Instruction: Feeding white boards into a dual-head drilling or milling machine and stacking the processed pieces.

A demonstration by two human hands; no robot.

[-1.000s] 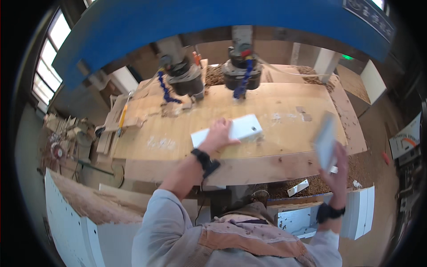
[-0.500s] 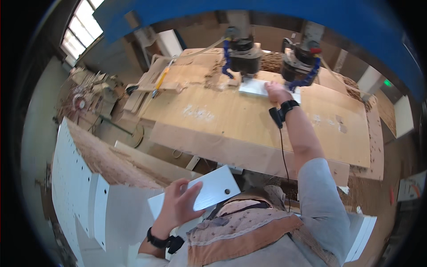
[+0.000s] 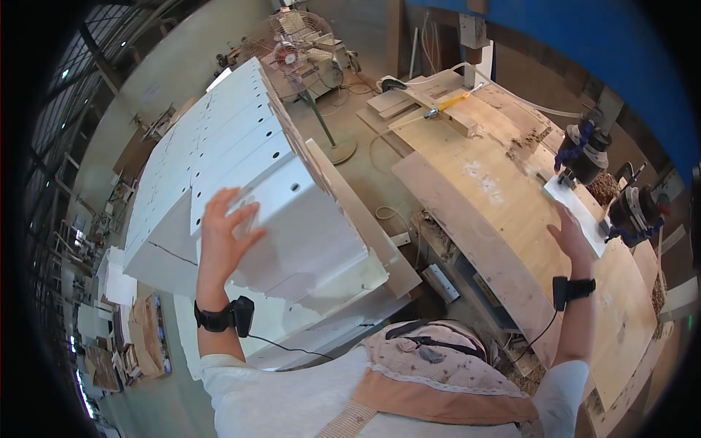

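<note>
My left hand (image 3: pixel 230 235) is raised beside the stack of white boards (image 3: pixel 208 150), its fingers spread and nothing in them. Close to those fingers, a white board with one dark round hole (image 3: pixel 277 188) lies on top at the near end of the stack. On the right, my right hand (image 3: pixel 575 237) reaches over the wooden worktable (image 3: pixel 504 212), thumb held apart and fingers at the edge of a narrow white board (image 3: pixel 580 212). That board lies below two dark spindle heads with blue hoses, the farther spindle (image 3: pixel 586 155) and the nearer spindle (image 3: pixel 634 215).
A yellow-handled air blow gun (image 3: pixel 449 104) rests at the table's far end, near a wood strip (image 3: pixel 456 120). A standing fan (image 3: pixel 288 55) is behind the stack. Wood shavings (image 3: pixel 604 188) lie by the spindles. A blue machine beam (image 3: pixel 621 66) spans the upper right.
My view has turned left. My left hand has let go of the white board with the hole, which now lies on the stack. My right hand is still by the board under the spindles.
</note>
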